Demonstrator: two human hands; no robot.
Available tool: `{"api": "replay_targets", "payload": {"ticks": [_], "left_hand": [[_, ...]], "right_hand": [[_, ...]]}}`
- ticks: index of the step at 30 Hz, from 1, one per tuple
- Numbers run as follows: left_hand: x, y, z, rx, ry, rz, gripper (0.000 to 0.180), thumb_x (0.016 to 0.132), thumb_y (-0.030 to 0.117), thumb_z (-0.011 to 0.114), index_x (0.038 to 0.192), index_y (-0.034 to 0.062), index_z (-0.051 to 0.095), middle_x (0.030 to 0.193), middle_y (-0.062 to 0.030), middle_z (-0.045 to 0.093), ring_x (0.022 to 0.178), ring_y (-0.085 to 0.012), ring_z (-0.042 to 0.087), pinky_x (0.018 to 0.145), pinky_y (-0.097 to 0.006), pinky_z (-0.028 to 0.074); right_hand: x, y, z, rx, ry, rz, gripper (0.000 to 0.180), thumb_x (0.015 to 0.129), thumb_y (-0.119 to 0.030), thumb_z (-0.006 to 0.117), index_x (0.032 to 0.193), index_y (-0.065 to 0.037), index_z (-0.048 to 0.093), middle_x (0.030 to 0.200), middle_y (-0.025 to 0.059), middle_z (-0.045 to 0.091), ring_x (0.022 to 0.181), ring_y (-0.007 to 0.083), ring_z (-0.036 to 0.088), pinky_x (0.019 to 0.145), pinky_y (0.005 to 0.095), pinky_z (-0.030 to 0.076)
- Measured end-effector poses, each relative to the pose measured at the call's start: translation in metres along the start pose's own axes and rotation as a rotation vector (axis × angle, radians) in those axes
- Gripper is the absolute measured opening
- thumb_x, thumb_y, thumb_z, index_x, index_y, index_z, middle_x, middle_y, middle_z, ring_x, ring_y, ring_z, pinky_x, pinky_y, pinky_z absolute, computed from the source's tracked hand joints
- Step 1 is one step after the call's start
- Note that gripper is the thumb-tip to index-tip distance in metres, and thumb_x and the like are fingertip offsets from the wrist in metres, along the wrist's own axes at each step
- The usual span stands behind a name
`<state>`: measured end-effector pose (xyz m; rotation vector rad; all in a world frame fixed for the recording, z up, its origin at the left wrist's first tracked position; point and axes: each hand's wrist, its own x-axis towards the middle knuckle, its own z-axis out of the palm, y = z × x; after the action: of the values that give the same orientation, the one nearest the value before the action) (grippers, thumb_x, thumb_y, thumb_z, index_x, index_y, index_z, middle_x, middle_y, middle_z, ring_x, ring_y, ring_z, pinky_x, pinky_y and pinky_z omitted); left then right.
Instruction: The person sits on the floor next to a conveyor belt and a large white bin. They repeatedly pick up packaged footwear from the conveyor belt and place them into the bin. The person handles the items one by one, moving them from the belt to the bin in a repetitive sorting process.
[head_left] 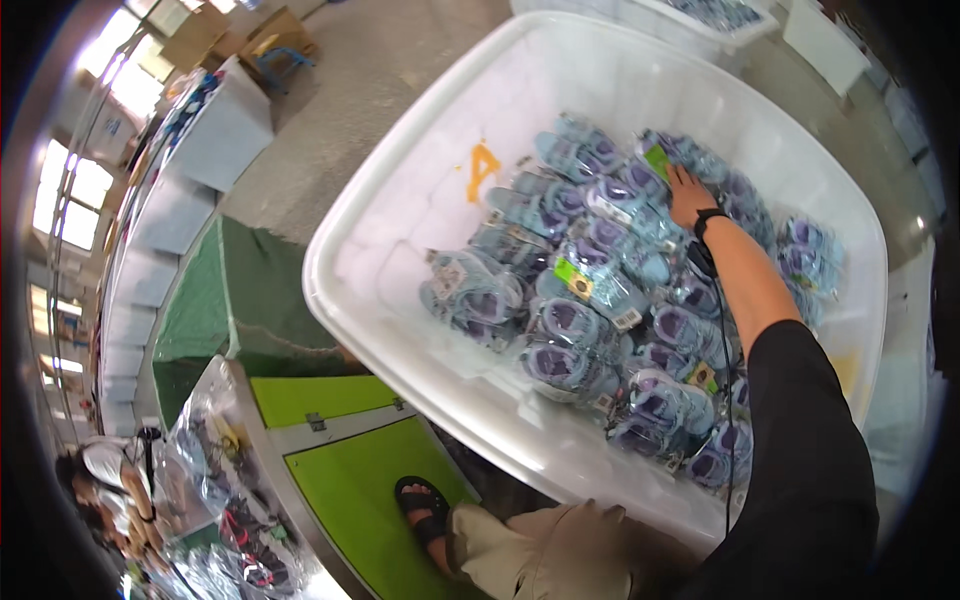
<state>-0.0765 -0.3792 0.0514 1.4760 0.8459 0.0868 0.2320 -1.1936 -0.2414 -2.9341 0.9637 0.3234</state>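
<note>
right hand reaching deep into white bin | fingers flat, spread on bagged blue sandals, nothing gripped | pile below fingers apparently untouched | left hand unseen

Left hand out of view; right hand fingertips hidden.

Clear plastic bags of pale blue and purple shoes filled the white bin; small green tags showed among them; an orange mark sat on the bin's inner wall.

Right hand flat on bagged blue-purple shoes in white bin.
</note>
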Motion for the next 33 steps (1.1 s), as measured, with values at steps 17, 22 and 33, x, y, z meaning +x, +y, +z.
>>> {"api": "replay_targets", "payload": {"ticks": [17,22,33], "left_hand": [[0.018,-0.025,-0.022,-0.089,-0.261,0.006,0.032,0.11,0.012,0.059,0.139,-0.0006,0.061,0.102,-0.0061,0.067,0.077,-0.0114,0.067,0.062,-0.023,0.054],[0.03,-0.017,-0.04,-0.15,-0.44,-0.065,0.03,0.112,0.016,0.06,0.138,0.0021,0.062,0.107,-0.0041,0.068,0.085,-0.0129,0.071,0.073,-0.024,0.058],[0.125,0.032,-0.17,0.063,-0.174,0.165,0.038,0.105,0.024,0.069,0.136,0.0032,0.065,0.113,-0.0029,0.072,0.1,-0.0136,0.066,0.091,-0.032,0.053]], "right_hand": [[-0.139,-0.067,-0.055,0.843,-0.248,-0.744,0.043,0.098,-0.005,0.069,0.14,0.004,0.061,0.127,0.0137,0.071,0.117,0.0233,0.07,0.104,0.037,0.054],[-0.294,-0.168,-0.206,1.057,-0.518,-0.802,0.04,0.097,-0.002,0.067,0.137,0.004,0.063,0.118,0.0103,0.072,0.108,0.0178,0.07,0.098,0.0326,0.055],[-0.515,-0.313,-0.264,0.704,-0.961,-1.461,0.036,0.096,-0.008,0.074,0.13,0.004,0.07,0.108,0.0107,0.078,0.1,0.0168,0.074,0.092,0.0321,0.059]]}}
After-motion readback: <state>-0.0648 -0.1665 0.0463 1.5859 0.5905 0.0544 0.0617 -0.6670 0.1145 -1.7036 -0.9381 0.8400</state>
